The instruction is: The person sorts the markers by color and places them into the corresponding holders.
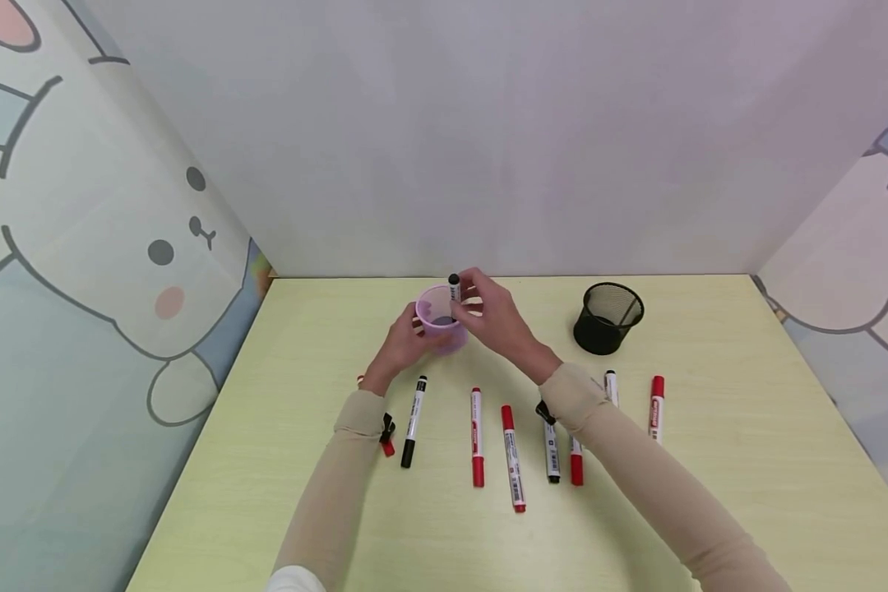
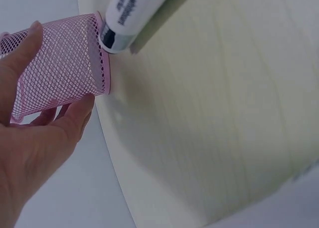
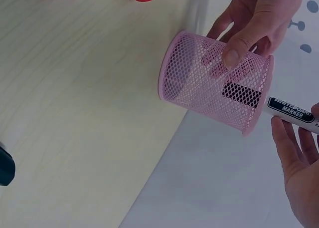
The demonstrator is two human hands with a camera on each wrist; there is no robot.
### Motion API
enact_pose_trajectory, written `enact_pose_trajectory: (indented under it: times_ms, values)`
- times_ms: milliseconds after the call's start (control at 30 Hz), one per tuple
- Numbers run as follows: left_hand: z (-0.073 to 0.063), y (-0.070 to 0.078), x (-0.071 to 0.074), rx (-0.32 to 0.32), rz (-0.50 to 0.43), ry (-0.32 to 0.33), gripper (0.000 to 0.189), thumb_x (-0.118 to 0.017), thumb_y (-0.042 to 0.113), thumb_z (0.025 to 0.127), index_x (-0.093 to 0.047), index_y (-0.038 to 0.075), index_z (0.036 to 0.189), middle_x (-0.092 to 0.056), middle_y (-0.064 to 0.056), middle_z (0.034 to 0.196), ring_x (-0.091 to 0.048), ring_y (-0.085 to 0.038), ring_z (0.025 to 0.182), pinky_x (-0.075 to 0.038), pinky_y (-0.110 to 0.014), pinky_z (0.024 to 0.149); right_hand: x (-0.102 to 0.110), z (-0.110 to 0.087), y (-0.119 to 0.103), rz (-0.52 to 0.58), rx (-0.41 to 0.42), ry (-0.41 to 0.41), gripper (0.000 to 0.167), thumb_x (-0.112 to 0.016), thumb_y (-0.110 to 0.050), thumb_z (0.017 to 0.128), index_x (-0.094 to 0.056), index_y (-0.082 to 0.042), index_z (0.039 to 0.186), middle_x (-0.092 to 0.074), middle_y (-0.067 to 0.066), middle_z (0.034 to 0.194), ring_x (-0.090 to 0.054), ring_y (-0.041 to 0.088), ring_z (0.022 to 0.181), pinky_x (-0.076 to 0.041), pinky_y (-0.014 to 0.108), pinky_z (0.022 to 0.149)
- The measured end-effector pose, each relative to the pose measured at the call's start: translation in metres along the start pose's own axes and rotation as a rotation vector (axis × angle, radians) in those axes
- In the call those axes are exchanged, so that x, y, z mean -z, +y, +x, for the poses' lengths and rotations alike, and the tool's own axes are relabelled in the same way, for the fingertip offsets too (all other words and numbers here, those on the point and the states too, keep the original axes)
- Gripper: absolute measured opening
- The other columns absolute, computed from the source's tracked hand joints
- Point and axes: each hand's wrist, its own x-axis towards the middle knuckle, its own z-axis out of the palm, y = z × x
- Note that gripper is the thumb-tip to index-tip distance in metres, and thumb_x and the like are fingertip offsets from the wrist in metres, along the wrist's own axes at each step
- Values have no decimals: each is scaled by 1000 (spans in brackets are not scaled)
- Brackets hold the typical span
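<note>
A pink mesh pen cup [image 1: 455, 339] stands near the table's back edge. My left hand [image 1: 403, 344] grips its side, thumb and fingers around the mesh in the left wrist view. My right hand [image 1: 501, 319] pinches a whiteboard marker [image 1: 455, 288] above the cup's mouth. In the right wrist view the marker's [image 3: 290, 111] dark lower end shows through the mesh, inside the cup [image 3: 199, 73]. A black cap is on its upper end.
A black mesh cup [image 1: 598, 335] stands at the back right. Across the table lie several markers, among them a black one [image 1: 414, 421], red ones [image 1: 477, 434] [image 1: 514, 460] and a red one [image 1: 657, 407] at right. My forearms partly cover some.
</note>
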Motion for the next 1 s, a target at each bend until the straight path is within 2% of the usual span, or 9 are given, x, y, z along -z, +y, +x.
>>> enact_pose_trajectory:
  times_ms: [200,567,800,1000]
  values:
    - [0,0,0,-7,-4,-6,74,-75,13,95,-32,3,154,-43,-19,154,-43,-36,143,-41,-48,115,-6,1,1,-40,31,-72,30,-67,1,95,-56,1,123,-63,13,114,-65,25,105,-60,37,88]
    - [0,-1,1,-18,-39,-19,73,-74,9,95,-33,2,155,-42,-20,156,-43,-38,142,-40,-49,116,-10,6,0,-126,25,-183,30,-67,-1,95,-58,1,124,-64,12,115,-65,22,103,-58,33,91]
    - [0,-1,1,-16,-15,-5,69,-69,3,95,-33,2,154,-43,-19,154,-46,-35,140,-43,-45,114,-14,11,0,-180,45,-267,32,-66,-2,96,-58,0,127,-64,12,118,-63,23,106,-57,39,94]
    - [1,-2,0,-18,-9,-9,65,-67,5,97,-35,4,153,-45,-19,152,-46,-36,140,-44,-45,113,-17,16,0,-252,67,-331,29,-65,-8,100,-58,-2,128,-63,11,119,-64,22,106,-57,36,92]
